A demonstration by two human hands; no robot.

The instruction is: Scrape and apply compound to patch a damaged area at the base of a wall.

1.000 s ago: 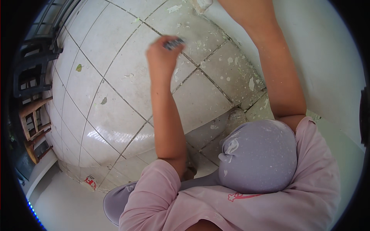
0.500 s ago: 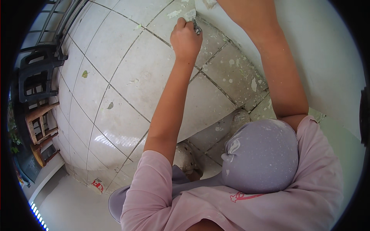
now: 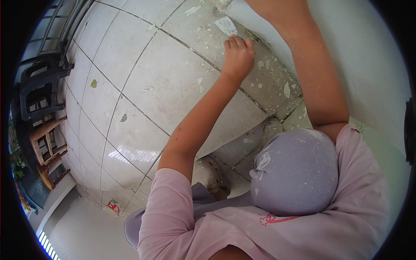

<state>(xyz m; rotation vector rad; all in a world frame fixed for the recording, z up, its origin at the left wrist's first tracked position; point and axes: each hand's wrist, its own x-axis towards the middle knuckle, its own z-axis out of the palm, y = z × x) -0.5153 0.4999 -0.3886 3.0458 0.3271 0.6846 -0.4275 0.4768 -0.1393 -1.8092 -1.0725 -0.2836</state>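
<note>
My left hand (image 3: 239, 55) is closed round the handle end of a putty knife, low over the speckled floor tiles by the white wall. The knife's whitish, smeared blade (image 3: 226, 26) points away and a little left from my fingers; its handle is mostly hidden in my grip. My right forearm (image 3: 318, 65) reaches up along the wall. Only the wrist end of my right hand (image 3: 279, 9) shows at the top edge, its fingers out of the picture.
Pale flakes (image 3: 192, 10) and splatters (image 3: 286, 89) dot the tiles near the white wall (image 3: 359, 56). My paint-spotted knee (image 3: 297, 173) is bent close by. Dark plastic chairs (image 3: 43, 86) and a wooden frame (image 3: 47, 145) stand at the left. Leaves (image 3: 94, 83) lie on the floor.
My left hand has moved right and nearer to me with the putty knife, and more of the blade shows. My right arm has hardly moved.
</note>
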